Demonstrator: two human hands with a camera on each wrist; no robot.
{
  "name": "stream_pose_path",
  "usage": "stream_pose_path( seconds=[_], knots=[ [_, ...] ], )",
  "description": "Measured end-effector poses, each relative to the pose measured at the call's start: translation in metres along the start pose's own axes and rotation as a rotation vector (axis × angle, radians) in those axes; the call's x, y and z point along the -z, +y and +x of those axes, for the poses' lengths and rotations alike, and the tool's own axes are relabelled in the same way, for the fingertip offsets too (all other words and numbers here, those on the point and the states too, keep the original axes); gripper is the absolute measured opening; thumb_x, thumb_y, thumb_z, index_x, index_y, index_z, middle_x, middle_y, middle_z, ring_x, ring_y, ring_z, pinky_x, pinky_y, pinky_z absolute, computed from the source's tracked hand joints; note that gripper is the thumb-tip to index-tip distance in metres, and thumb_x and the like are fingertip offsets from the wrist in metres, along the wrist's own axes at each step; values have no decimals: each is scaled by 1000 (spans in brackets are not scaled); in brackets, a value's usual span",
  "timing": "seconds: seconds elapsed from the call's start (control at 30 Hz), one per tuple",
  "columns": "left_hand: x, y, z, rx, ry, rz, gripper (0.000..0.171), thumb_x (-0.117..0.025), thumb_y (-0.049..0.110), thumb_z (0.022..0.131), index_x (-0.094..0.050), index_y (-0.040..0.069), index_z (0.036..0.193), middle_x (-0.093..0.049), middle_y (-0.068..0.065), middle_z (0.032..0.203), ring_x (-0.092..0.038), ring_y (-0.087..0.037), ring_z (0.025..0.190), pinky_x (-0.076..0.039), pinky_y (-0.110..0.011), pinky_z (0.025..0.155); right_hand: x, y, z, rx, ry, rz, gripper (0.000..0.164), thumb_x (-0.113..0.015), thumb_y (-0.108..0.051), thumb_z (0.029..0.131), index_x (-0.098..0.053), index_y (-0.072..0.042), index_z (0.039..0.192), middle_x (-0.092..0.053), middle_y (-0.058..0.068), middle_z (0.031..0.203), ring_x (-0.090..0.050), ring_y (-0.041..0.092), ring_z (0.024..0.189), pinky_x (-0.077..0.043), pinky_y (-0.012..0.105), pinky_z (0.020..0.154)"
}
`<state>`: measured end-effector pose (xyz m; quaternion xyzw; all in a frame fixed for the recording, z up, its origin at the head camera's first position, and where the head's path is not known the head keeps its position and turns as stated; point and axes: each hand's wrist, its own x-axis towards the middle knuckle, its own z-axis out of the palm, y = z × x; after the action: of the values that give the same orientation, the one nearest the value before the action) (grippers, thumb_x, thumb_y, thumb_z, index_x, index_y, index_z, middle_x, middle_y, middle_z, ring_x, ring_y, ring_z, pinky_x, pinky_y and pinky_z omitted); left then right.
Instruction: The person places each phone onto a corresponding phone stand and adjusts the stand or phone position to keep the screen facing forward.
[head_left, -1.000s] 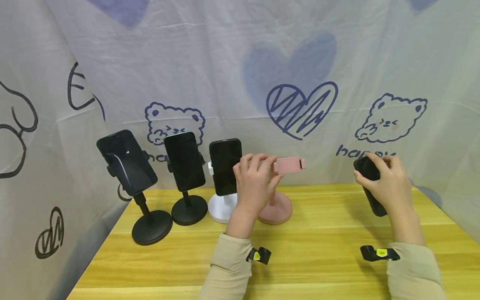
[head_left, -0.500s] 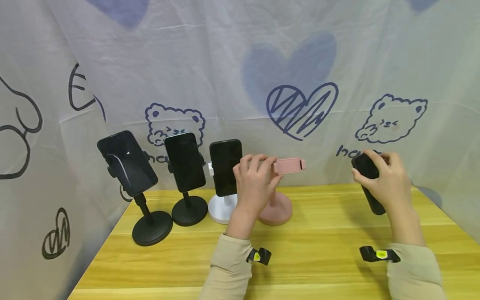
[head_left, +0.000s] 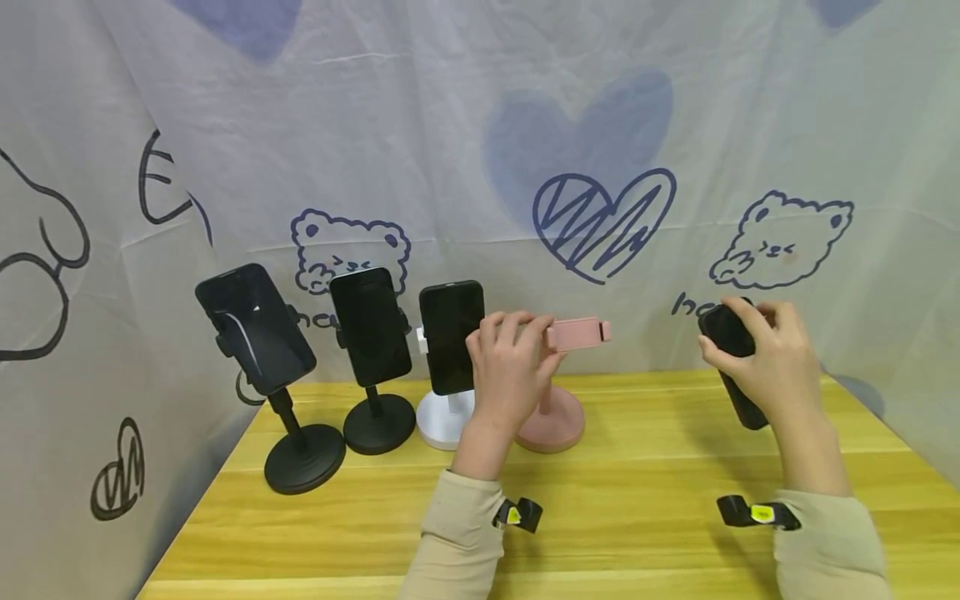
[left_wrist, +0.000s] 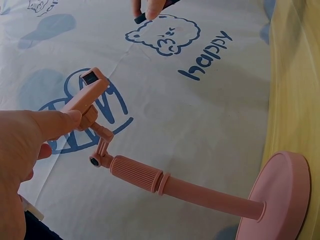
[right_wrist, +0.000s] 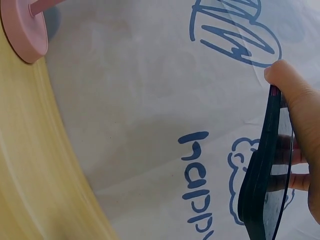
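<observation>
My left hand (head_left: 508, 367) grips the left end of the clamp on a pink phone stand (head_left: 576, 335). In the left wrist view the thumb lies along the clamp, and the ribbed stem (left_wrist: 135, 172) runs down to a round base on the table. Off to the right, my right hand (head_left: 780, 367) holds a black smartphone (head_left: 729, 332) above the table, thumb on one edge and fingers on the other. Seen edge-on in the right wrist view, the smartphone (right_wrist: 260, 185) has a raised part on its back. No phone sits in the pink clamp.
Left of the pink stand, a white stand (head_left: 442, 419) and two black stands (head_left: 380, 423) each carry a dark phone (head_left: 371, 327). They stand side by side on a yellow wooden table (head_left: 622, 517). Directly behind hangs a white printed curtain (head_left: 450, 125).
My right hand has shifted slightly left and up with the smartphone. The left hand keeps its grip on the pink clamp, and the stands stay in place.
</observation>
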<state>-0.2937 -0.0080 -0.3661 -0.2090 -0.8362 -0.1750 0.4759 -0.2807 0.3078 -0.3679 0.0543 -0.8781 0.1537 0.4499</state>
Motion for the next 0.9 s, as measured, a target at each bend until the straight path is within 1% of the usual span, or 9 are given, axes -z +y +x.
stream_pose_path(
  seconds=[0.27, 0.47, 0.63, 0.9],
  knots=[
    [1, -1, -1, 9, -14, -11, 38, -76, 42, 82, -69, 25, 116, -65, 3, 114, -46, -20, 109, -33, -41, 86, 3, -6, 1, 26, 19, 9, 66, -81, -25, 70, -58, -16, 131, -48, 29, 116, -47, 43, 101, -46, 60, 80],
    [2, -2, -1, 7, -11, -9, 38, -75, 42, 82, -70, 27, 116, -66, 4, 113, -46, -20, 109, -32, -41, 86, 5, -10, 1, 30, 27, 19, 66, -81, -24, 70, -58, -16, 131, -48, 29, 116, -47, 42, 101, -47, 60, 76],
    [2, -3, -1, 14, -10, -4, 37, -74, 42, 82, -70, 28, 116, -66, 5, 112, -46, -21, 110, -32, -41, 86, 5, -12, 2, 51, 44, 22, 65, -81, -25, 70, -59, -16, 130, -49, 28, 115, -47, 41, 101, -48, 59, 77],
    [3, -7, -1, 22, -8, 1, 37, -74, 42, 83, -70, 28, 118, -66, 5, 112, -45, -21, 110, -31, -41, 86, 6, -17, 5, 113, 85, 26, 63, -76, -33, 70, -60, -15, 128, -50, 30, 113, -49, 42, 97, -49, 58, 74]
  ],
)
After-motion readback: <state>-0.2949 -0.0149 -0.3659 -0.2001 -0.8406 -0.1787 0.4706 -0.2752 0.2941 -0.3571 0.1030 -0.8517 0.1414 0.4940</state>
